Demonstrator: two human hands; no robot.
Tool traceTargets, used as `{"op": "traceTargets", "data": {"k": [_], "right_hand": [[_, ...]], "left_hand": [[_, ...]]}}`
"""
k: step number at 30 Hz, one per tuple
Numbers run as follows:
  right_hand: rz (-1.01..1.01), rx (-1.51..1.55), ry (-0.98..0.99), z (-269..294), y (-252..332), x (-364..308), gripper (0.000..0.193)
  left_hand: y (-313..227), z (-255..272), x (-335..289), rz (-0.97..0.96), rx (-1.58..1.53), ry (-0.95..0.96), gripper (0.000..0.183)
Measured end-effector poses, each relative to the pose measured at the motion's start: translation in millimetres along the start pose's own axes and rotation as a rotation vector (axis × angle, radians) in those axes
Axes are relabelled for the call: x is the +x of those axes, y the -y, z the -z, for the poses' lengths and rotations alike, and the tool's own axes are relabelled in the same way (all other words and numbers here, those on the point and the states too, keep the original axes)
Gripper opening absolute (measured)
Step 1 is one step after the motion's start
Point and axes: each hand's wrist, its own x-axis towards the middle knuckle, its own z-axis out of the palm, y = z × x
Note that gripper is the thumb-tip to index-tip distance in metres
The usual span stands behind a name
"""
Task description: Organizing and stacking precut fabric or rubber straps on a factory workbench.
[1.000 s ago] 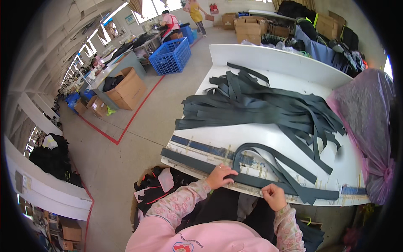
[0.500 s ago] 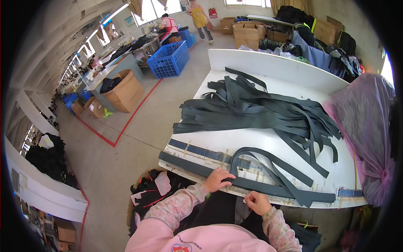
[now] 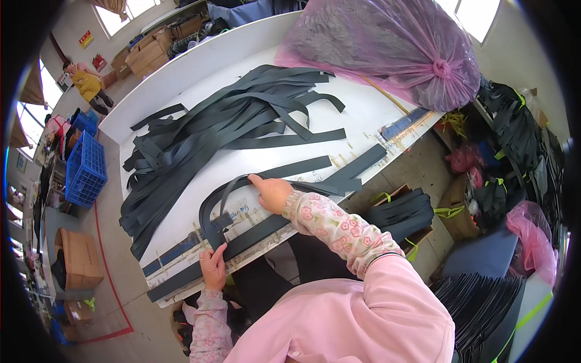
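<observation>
A long dark grey-green webbing strap [image 3: 260,236] lies along the near edge of the white table. My left hand [image 3: 213,267] is at this edge strap, fingers closed at the base of a looped strap [image 3: 206,209] that rises and curves to the right. Farther right, my right hand [image 3: 273,193] has its thumb and index finger closed on the top of that loop. Part of the loop is hidden behind the right hand and its flowered sleeve. A large heap of similar straps [image 3: 200,130] spreads over the table beyond my hands.
A tied pink-purple plastic bag [image 3: 387,48] sits on the table's far right. Boxes of dark straps [image 3: 402,212] and stacked black pieces [image 3: 478,308] stand to the right. At left are a blue crate [image 3: 86,169], a cardboard box [image 3: 78,257] and a person in a yellow apron [image 3: 88,85].
The view has swung to the right. My right hand has moved from below the table edge up onto the looped strap. My left hand stays at the strap along the near edge.
</observation>
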Motion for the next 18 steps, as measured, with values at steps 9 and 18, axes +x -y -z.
{"op": "traceTargets", "data": {"k": [9, 18], "right_hand": [[0.190, 0.640, 0.098, -105.3, 56.7, -52.8, 0.016], [0.043, 0.584, 0.251, -90.6, 58.5, -51.0, 0.014]], "left_hand": [[-14.5, 6.8, -7.1, 0.064, 0.044, -0.068, 0.030], [-10.7, -0.4, 1.8, 0.110, 0.012, -0.062, 0.036]]}}
